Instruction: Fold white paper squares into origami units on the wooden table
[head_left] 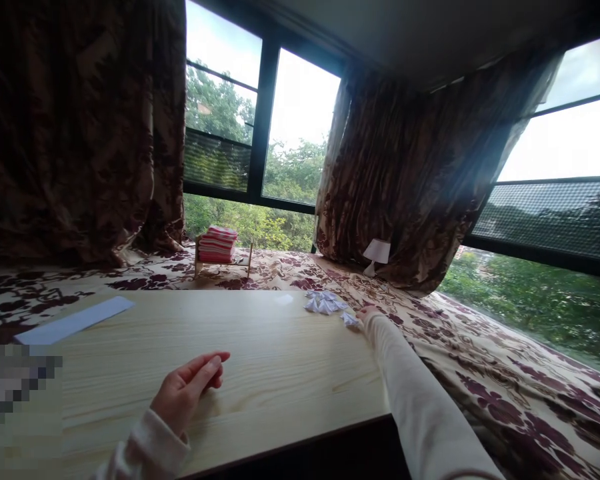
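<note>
The person's right hand (367,312) was at the counter's (260,373) far right edge, beside a single folded white paper piece (350,320); whether its grip was closed on that piece could not be told. A cluster of similar folded papers (324,303) lay just beyond. The left hand (190,383) hung over the near part, its grip loosely curled, thumb against fingers, nothing visible in it. A flat paper strip (77,321) lay far left.

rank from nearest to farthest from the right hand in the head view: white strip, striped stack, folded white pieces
1. Folded white pieces: just left of the right hand.
2. Striped stack: farther left, beyond the far edge of the table.
3. White strip: farthest left, on the table.
</note>
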{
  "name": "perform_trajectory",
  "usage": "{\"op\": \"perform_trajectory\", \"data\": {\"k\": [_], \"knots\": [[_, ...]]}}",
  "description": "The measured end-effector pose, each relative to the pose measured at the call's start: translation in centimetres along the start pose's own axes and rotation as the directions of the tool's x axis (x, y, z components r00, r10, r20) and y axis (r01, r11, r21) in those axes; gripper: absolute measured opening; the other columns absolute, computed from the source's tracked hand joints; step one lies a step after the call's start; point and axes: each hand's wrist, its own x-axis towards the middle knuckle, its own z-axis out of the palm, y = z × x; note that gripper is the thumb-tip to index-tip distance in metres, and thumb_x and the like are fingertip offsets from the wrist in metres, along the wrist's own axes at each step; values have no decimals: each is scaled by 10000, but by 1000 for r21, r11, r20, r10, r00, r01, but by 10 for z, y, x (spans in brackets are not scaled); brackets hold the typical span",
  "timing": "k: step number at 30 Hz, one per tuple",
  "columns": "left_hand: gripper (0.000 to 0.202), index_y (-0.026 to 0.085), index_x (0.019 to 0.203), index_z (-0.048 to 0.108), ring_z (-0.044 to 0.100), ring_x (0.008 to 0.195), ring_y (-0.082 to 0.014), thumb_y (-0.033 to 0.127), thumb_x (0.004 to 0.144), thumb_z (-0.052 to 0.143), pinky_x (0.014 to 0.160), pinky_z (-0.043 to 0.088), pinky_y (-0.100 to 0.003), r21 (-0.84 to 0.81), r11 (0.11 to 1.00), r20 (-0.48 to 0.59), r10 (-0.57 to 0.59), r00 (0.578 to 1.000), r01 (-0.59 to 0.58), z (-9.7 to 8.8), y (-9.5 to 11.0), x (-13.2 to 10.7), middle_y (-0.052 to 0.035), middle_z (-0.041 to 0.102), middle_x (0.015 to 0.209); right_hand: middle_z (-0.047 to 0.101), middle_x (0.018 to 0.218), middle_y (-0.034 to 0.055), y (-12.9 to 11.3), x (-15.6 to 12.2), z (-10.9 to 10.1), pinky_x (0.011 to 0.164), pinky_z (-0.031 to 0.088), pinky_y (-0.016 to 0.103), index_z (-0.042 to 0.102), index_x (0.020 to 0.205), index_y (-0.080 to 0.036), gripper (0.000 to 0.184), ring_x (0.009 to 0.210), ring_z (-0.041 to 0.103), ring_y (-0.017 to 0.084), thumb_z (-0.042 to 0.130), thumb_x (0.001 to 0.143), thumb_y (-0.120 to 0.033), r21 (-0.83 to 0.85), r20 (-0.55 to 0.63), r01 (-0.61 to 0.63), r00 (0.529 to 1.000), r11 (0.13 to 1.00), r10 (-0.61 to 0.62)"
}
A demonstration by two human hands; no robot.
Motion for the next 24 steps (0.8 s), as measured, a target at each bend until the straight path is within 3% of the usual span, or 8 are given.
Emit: {"op": "perform_trajectory", "data": {"k": [3,6,11,13,16,18,20,24], "knots": [[403,153,773,708,513,538,-111,455,505,728,559,450,-216,16,1000,-16,5,1000,-5,2,3,-1,-4,565,566,524,1119,64,3,0,-1,783,467,349,530,1061,-196,221,914,544,161,445,877,-284,-75,98,-73,992,995,80],[395,151,769,707,517,542,-115,454,516,718,566,448,-225,38,999,-9,12,1000,-12,3,3,-1,-6,565,568,535,1092,69,1,-9,0,777,465,362,527,1059,-171,238,906,549,168,474,862,-293,-103,129,-55,989,993,69],[364,149,785,704,521,542,-128,419,540,696,572,450,-245,161,985,-6,55,998,-53,10,5,-4,-19,591,590,566,973,98,-12,-31,-5,788,434,346,607,933,-142,334,870,559,226,697,634,-262,-62,71,30,997,998,-26],[333,159,802,700,530,549,-131,384,557,683,573,454,-246,219,968,-1,125,992,-122,10,17,-1,-28,619,632,572,915,85,-24,-40,-12,784,438,331,595,962,-138,334,848,562,213,663,654,-247,-12,42,94,995,995,-94],[343,140,865,680,552,604,-137,355,601,642,597,459,-243,287,915,-42,309,950,-284,1,53,20,-39,631,687,566,925,110,-55,-66,-18,737,464,287,530,1062,-91,359,786,571,176,552,746,-261,114,9,217,976,970,-219],[405,108,943,651,564,629,-134,359,627,620,615,461,-243,364,889,-105,337,936,-280,-17,85,47,-47,636,703,570,929,99,-84,-96,-15,677,483,266,518,1069,-120,353,730,574,156,507,773,-312,231,-2,305,950,924,-313],[437,106,990,628,569,641,-132,364,638,625,610,455,-238,450,860,-145,338,930,-242,-46,116,77,-47,646,723,589,873,88,-116,-137,-7,579,488,269,566,990,-159,332,676,572,167,540,739,-374,462,-21,433,878,775,-478],[310,101,852,647,578,759,-175,287,610,700,685,445,-263,699,714,-221,271,937,-42,-121,154,118,-56,648,786,604,829,58,-174,-216,19,477,451,234,620,869,-205,204,616,560,147,540,737,-338,669,91,457,733,587,-674]]}}
